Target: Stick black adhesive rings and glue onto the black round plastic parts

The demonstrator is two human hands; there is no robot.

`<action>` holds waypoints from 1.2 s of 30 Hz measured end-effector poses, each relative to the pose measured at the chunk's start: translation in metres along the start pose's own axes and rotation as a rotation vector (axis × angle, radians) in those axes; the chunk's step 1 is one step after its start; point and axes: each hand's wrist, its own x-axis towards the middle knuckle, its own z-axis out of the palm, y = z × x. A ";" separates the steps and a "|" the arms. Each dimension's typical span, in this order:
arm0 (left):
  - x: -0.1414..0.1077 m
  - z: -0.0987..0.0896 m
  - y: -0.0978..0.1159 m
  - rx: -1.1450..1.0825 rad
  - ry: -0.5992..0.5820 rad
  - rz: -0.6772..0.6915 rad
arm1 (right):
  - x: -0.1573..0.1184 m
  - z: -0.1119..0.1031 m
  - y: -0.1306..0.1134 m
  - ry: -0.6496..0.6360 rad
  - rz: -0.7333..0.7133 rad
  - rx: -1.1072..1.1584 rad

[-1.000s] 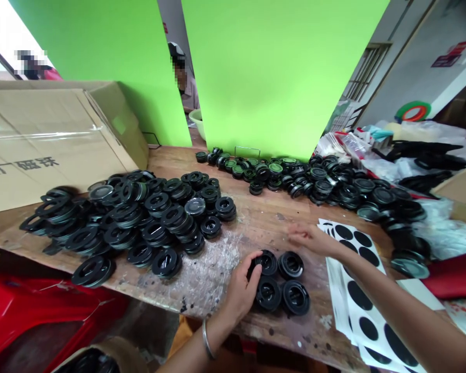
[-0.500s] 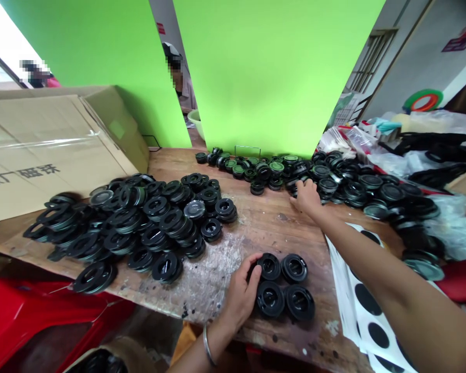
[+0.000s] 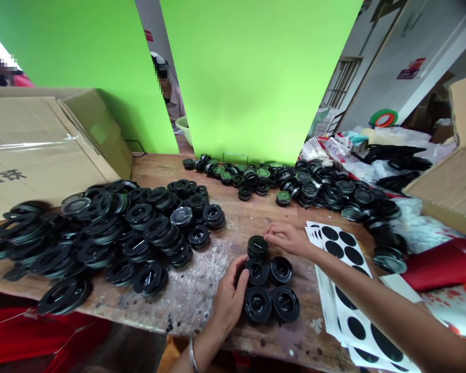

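My right hand [image 3: 286, 239] pinches the right edge of a dark round ring-shaped part [image 3: 257, 247] with a thin pale line on top. That part is at the far end of a small cluster. My left hand [image 3: 230, 292] curls its thumb and fingers against the left side of another black round part [image 3: 258, 271], steadying it on the table. Beside and in front of it lie similar black parts, one at the right [image 3: 281, 270], one at the near left [image 3: 258, 304] and one at the near right [image 3: 286, 304]. The left fingertips are partly hidden.
A large heap of black ring parts [image 3: 140, 215] covers the left of the wooden table [image 3: 202, 280]. More lie along the green panel [image 3: 233, 77]. Sheets with black round stickers [image 3: 356, 327] are under my right forearm. A cardboard box [image 3: 31, 150] stands at the left.
My right hand has come back from the far pile towards me, bringing a black round part to the far side of the cluster. My left hand stays at the cluster. The camera view has turned rightward.
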 end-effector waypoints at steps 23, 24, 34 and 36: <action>0.018 -0.002 0.007 -0.120 -0.015 -0.028 | -0.002 -0.059 0.093 -0.163 0.443 -0.515; 0.023 -0.002 0.011 -0.105 -0.010 -0.004 | -0.005 -0.058 0.090 -0.170 0.426 -0.494; 0.089 0.014 0.021 0.319 -0.226 0.111 | 0.019 -0.020 0.053 -0.178 0.158 -0.287; 0.092 0.016 0.015 0.301 -0.285 0.113 | 0.026 -0.012 0.050 -0.165 0.187 -0.240</action>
